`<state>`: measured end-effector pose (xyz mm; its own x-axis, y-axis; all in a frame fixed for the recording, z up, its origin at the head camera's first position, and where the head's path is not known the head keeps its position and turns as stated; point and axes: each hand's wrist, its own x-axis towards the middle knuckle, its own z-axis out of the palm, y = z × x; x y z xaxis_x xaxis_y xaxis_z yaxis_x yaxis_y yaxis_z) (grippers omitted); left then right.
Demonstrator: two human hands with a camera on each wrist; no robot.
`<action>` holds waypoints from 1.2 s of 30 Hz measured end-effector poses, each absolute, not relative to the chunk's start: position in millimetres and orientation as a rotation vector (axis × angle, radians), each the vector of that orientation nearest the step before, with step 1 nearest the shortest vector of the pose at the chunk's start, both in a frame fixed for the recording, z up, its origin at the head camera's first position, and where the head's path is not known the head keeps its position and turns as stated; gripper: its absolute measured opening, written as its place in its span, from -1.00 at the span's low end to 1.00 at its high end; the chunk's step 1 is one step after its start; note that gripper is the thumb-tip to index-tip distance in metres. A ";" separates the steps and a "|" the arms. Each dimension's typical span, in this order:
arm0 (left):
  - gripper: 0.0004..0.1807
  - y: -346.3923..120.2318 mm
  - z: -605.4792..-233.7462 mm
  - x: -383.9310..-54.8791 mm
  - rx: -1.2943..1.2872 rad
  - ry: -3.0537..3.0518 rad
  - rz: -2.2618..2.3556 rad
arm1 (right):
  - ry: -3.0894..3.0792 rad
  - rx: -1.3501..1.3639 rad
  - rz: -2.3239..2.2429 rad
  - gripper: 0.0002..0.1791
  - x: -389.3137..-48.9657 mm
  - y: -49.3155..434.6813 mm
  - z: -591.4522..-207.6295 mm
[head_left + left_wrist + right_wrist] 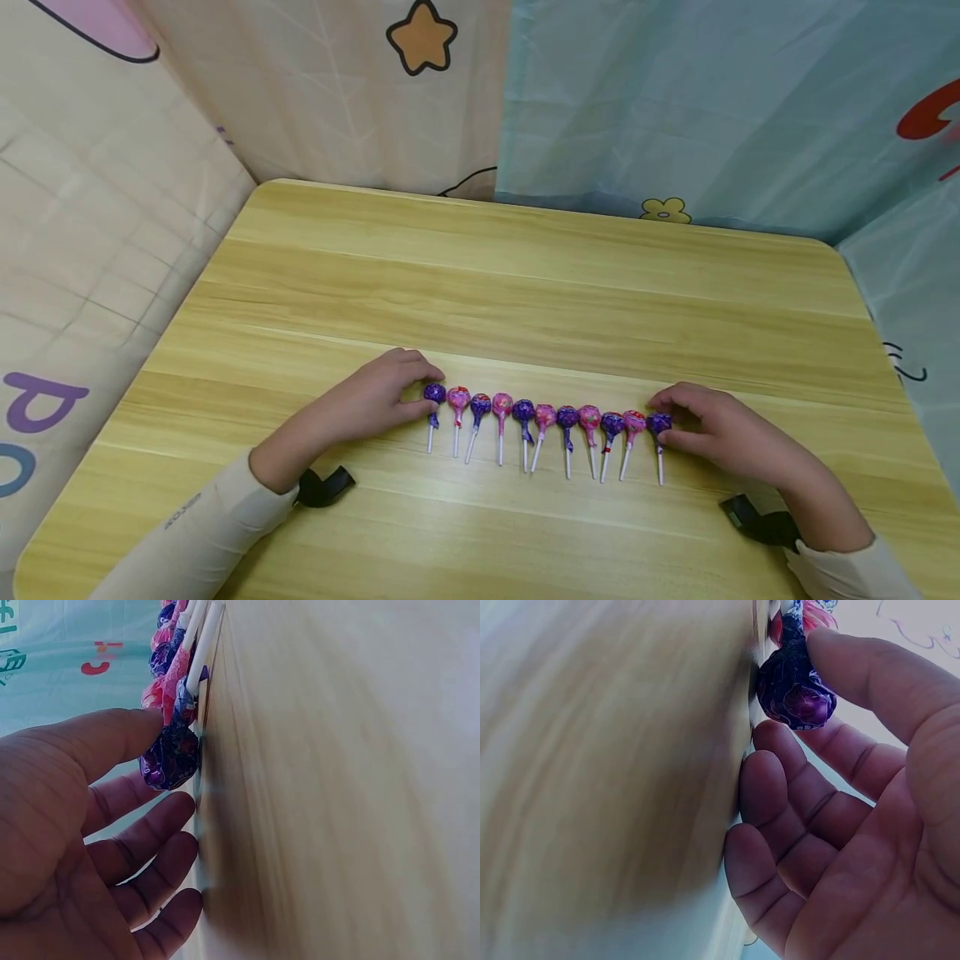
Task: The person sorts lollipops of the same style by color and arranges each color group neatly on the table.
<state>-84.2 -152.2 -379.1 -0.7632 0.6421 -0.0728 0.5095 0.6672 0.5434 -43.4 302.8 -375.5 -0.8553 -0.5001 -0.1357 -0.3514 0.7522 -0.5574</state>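
A row of wrapped lollipops, purple and pink in alternation, lies on the wooden table with the white sticks pointing toward me. My left hand [386,392] has its thumb and index finger round the head of the purple lollipop [434,392] at the left end. At the right end, the thumb and index finger of my right hand [720,425] are round another purple lollipop [660,422]. In the left wrist view, the thumb touches the purple wrapper [171,757], and the other fingers curl loosely beside it. The right wrist view shows the thumb against the dark purple wrapper [795,690].
Between the two ends lie pink lollipops [502,405] and purple ones [567,417], close together. The wooden table [480,275] has rounded corners. Printed curtains [660,100] hang behind it and at both sides. Black straps [322,487] are on both wrists.
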 end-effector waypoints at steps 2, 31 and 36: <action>-0.65 -151.9 -379.2 -84.3 0.927 2.628 0.737 | 2.676 -0.667 -0.768 -0.73 -43.4 302.6 -375.5; -0.76 -154.0 -371.6 -84.0 0.911 2.601 0.720 | 2.668 -0.692 -0.766 -0.79 -44.7 302.9 -373.3; -0.76 -155.3 -369.8 -86.3 0.907 2.602 0.708 | 2.667 -0.708 -0.763 -0.81 -49.2 304.4 -371.9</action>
